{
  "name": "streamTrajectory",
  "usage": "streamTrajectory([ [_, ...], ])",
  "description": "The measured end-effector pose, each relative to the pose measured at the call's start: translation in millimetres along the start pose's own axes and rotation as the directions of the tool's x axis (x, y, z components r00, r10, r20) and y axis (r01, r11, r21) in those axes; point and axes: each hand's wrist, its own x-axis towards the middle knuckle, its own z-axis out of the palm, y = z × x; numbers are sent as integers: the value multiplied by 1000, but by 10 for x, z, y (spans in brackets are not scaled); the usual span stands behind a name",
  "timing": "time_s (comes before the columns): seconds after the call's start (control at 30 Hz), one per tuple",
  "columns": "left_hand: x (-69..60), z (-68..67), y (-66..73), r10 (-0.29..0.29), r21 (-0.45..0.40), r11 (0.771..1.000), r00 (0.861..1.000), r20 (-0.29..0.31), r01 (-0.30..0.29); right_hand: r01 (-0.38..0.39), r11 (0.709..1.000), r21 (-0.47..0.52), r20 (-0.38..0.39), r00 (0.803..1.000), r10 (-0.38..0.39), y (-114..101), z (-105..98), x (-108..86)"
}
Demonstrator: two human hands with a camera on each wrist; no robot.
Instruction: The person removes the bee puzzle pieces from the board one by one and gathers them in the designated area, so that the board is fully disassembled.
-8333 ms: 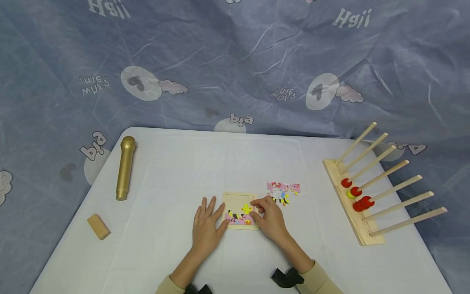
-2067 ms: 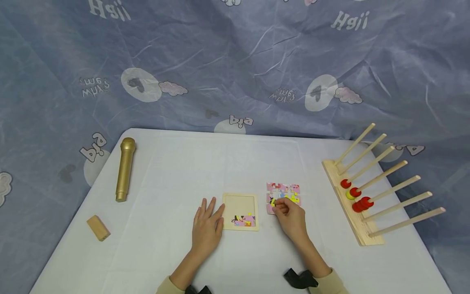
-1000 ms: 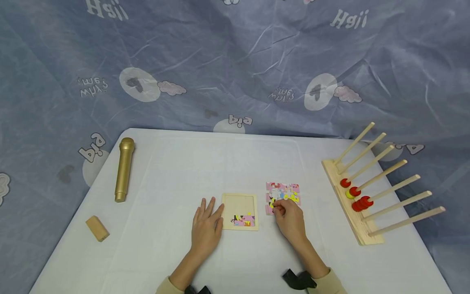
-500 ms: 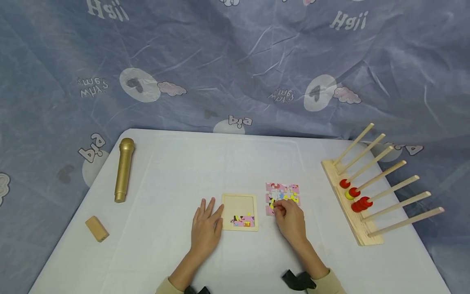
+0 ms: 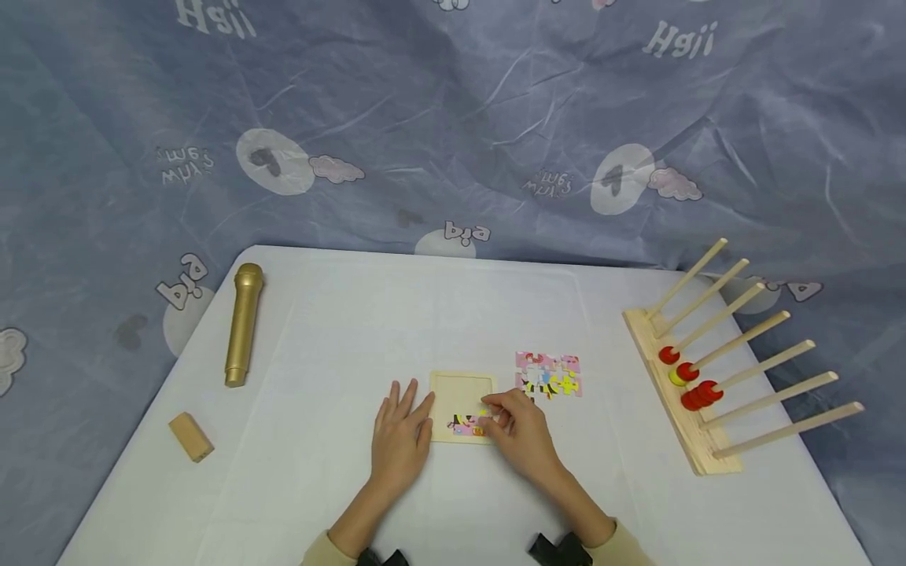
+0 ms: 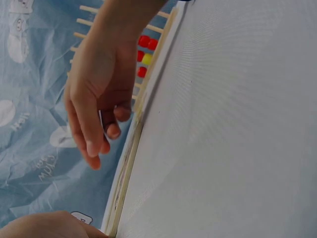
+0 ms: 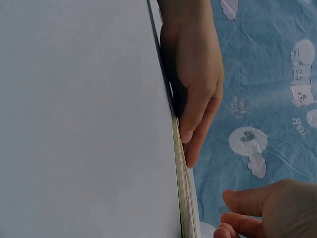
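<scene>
A small wooden puzzle tray (image 5: 453, 389) lies before me, with a few pink, yellow and black jigsaw pieces (image 5: 465, 425) along its lower right. My left hand (image 5: 399, 444) lies flat, fingers spread, its index finger and thumb at the tray's left edge; its edge also shows in the left wrist view. My right hand (image 5: 527, 440) hovers over the tray's right side, index finger and thumb apart. In the right wrist view, nothing shows between the fingers of my right hand (image 7: 277, 208). Joined puzzle pieces (image 5: 548, 373) lie right of the tray, partly covered by this hand.
A gold microphone (image 5: 244, 324) lies at the left, with a wooden block (image 5: 191, 437) nearer me. To the right stands a wooden peg stand (image 5: 683, 393) with red and yellow beads (image 5: 701, 395). A blue-grey printed cloth (image 5: 453, 118) hangs behind the table.
Over several seconds, pieces have left the tray and joined the set on the table. In the last half second my right hand has moved left from that set to the tray; my left hand stays put.
</scene>
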Motion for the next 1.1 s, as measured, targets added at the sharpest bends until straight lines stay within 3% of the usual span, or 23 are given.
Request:
streamTrajectory([
  [0.37, 1, 14, -5, 18, 19, 1000, 1000, -10, -18, -16, 1000, -6, 83, 996, 17, -101, 206, -27],
  [0.67, 2, 3, -8, 21, 26, 999, 1000, -11, -21, -28, 998, -62, 93, 995, 34, -105, 231, -35],
  [1.1, 5, 3, -4, 29, 26, 999, 999, -18, -29, 26, 992, -127, 76, 997, -17, -118, 256, -50],
])
